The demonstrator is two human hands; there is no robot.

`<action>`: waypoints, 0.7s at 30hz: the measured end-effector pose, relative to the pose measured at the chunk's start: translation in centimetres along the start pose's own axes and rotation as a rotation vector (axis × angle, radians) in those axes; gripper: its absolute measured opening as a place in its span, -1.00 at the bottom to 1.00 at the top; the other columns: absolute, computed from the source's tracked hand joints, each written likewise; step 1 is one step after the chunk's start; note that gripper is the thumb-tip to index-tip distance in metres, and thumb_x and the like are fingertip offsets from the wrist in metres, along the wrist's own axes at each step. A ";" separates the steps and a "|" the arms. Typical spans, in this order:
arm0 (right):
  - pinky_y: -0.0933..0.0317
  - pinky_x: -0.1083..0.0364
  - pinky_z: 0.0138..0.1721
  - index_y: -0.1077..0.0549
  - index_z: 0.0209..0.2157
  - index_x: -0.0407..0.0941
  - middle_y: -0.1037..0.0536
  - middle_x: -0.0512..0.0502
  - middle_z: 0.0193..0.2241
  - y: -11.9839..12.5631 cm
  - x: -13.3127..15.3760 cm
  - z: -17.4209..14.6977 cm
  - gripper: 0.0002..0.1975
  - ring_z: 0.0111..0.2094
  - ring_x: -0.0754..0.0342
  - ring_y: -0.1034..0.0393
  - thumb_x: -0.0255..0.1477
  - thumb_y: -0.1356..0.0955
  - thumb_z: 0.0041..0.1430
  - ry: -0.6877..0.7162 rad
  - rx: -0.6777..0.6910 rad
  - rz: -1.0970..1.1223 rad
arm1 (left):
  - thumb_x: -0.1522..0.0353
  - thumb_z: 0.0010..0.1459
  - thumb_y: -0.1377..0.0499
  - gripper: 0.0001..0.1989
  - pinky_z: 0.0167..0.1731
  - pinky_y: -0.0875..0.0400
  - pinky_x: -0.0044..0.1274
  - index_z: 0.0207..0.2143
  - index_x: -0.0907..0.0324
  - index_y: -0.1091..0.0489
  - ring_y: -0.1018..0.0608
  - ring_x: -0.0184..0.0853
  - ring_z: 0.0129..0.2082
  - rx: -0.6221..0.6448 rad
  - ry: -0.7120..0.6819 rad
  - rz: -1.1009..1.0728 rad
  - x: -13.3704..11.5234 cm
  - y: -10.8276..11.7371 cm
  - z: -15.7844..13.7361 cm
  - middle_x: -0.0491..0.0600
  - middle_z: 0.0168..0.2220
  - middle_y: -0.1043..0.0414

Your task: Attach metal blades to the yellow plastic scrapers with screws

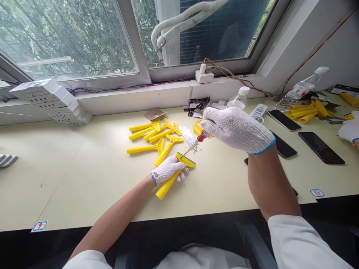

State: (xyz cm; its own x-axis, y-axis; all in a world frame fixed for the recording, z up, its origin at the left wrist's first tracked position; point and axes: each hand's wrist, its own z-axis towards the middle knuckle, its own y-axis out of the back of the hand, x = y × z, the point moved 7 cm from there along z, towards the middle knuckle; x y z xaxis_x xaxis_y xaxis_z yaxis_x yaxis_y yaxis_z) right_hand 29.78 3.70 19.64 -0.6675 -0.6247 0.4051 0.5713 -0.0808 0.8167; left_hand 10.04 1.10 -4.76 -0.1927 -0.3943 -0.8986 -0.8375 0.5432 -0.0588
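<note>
My left hand (168, 170), in a white knit glove with a small hole near the cuff, grips a yellow scraper (167, 185) just below its head. A screwdriver (201, 138) with a red-ended handle is held in my gloved right hand (232, 127), raised above the table. Its thin shaft slants down left, and the tip meets the scraper's head near one end. Most of the handle is hidden by my fingers. Beyond the scraper lie several yellow scraper handles (143, 148), silver blades (187, 136), small screws (194, 149) and yellow plastic pieces (197, 128).
Dark phones (321, 147) lie at right, near a power strip (258, 111) and plastic bottles (239, 98). A brown cardboard piece (155, 113) and black packets (197, 106) lie toward the window. White boxes (53, 101) stand at left. Another person's gloved hand (349, 129) shows at far right.
</note>
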 end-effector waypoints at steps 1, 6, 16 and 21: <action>-0.30 0.22 -0.31 -0.55 -0.25 -0.21 -0.69 0.01 -0.29 0.0 0.0 -0.1 -0.73 -0.29 0.27 -0.53 -0.40 -0.38 0.61 0.003 0.015 -0.012 | 0.32 0.35 -0.26 -0.83 -0.47 -0.61 -0.50 -0.13 0.25 -0.54 -0.63 -0.37 -0.52 -0.002 0.001 0.005 0.0 0.0 0.0 0.15 -0.15 -0.71; -0.28 0.27 -0.32 -0.55 -0.31 -0.26 -0.71 0.04 -0.24 -0.4 -0.7 -0.1 -0.76 -0.30 0.34 -0.49 -0.45 -0.43 0.50 -0.010 0.077 0.003 | 0.32 0.34 -0.27 -0.83 -0.48 -0.61 -0.51 -0.13 0.25 -0.54 -0.64 -0.36 -0.51 -0.006 -0.011 0.028 0.2 0.0 0.1 0.15 -0.18 -0.71; -0.44 0.16 -0.14 -0.51 -0.26 -0.20 -0.72 -0.10 -0.14 -0.7 0.3 -0.2 -0.71 -0.02 0.08 -0.62 -0.35 -0.40 0.61 -0.079 -0.077 0.024 | 0.30 0.33 -0.29 -0.82 -0.48 -0.61 -0.50 -0.12 0.24 -0.52 -0.65 -0.36 -0.51 -0.006 -0.018 -0.011 0.4 0.0 0.2 0.15 -0.17 -0.70; -0.41 0.22 -0.06 -0.56 -0.28 -0.19 -0.70 0.05 -0.12 -0.9 -0.9 -0.2 -0.74 -0.08 0.24 -0.56 -0.34 -0.45 0.53 -0.049 0.010 0.102 | 0.26 0.32 -0.33 -0.78 -0.48 -0.62 -0.50 -0.12 0.24 -0.52 -0.65 -0.37 -0.50 -0.008 -0.024 -0.003 0.3 0.0 0.1 0.16 -0.11 -0.70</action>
State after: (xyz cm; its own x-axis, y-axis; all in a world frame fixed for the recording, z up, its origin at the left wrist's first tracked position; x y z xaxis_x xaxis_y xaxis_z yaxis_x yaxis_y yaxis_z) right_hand 29.92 4.18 18.48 -0.6288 -0.5905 0.5059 0.6331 -0.0110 0.7740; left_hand 10.06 1.03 -5.04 -0.1782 -0.3776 -0.9087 -0.8420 0.5364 -0.0578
